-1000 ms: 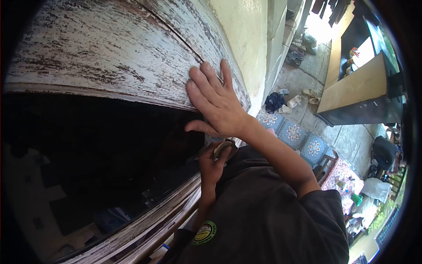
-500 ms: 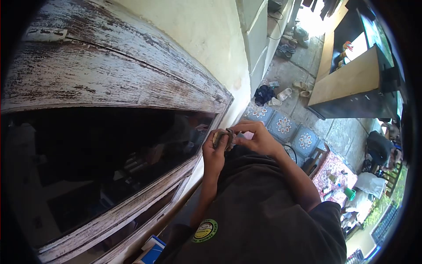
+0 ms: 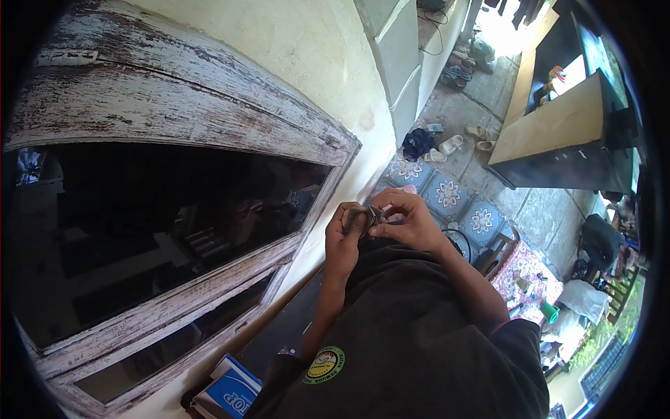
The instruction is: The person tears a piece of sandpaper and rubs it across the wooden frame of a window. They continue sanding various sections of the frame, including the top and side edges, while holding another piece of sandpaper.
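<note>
My left hand, in front of my dark shirt, is closed around a small brownish-grey bundle of thin folded pieces that look like paper notes. The thumb presses on its face. From the other side, my right hand pinches the bundle's edge between thumb and fingers. Both hands meet at the bundle, and the fingers partly cover it, so its exact kind is hard to make out.
A weathered wooden window frame with dark glass fills the left. Below it lies a blue-and-white book or box. Patterned floor tiles, sandals and a dark cloth bundle are ahead. A cloth-covered table with a green cup stands right.
The fingers of my right hand have shifted on the bundle, and its pieces now stand more spread at the edge. The view has turned slightly, showing more of the blue-and-white book or box.
</note>
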`<state>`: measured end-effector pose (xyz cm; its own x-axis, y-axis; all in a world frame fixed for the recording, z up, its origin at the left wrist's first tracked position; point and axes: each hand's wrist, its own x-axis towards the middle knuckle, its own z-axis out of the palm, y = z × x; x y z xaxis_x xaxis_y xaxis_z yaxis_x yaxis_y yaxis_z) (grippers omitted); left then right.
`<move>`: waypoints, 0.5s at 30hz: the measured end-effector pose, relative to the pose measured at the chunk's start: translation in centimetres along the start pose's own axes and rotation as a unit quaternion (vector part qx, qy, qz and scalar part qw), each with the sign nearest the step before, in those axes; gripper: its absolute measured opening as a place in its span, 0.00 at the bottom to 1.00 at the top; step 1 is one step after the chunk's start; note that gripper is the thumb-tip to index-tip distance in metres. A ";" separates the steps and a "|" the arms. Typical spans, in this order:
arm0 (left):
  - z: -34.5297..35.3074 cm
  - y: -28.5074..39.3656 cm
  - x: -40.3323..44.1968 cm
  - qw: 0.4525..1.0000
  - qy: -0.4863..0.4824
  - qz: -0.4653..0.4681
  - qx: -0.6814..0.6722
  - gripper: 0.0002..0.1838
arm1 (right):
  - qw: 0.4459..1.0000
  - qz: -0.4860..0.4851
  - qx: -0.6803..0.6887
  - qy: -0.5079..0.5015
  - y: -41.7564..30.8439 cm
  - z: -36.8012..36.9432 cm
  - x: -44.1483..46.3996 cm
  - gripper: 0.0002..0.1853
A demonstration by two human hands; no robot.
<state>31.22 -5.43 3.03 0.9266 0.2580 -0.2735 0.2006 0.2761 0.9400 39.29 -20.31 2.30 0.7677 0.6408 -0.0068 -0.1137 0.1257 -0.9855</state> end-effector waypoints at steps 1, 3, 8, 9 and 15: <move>0.2 -0.2 -0.4 0.999 -0.007 -0.025 -0.041 0.10 | 1.000 0.001 0.003 -0.009 0.3 -0.2 -0.4 0.15; 0.8 -0.4 -1.1 0.999 0.018 -0.020 -0.018 0.08 | 1.000 0.005 0.015 -0.006 0.5 -0.4 -1.1 0.16; 1.8 -1.2 -1.8 0.996 0.086 -0.036 -0.016 0.03 | 1.000 0.009 0.007 0.016 0.0 -1.0 -2.6 0.18; 1.8 -1.4 -1.7 0.996 0.076 -0.025 -0.039 0.03 | 0.999 0.012 -0.025 0.017 -0.2 -1.2 -2.8 0.18; 2.2 0.1 -1.2 0.998 -0.048 0.008 0.034 0.02 | 0.992 0.010 -0.120 0.027 -0.4 -1.8 -3.3 0.18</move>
<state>30.80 -7.78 3.88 0.9552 0.1709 -0.2415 0.2045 0.2085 0.9564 37.93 -23.79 2.37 0.8002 0.5990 -0.0285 0.0201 -0.0742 -0.9970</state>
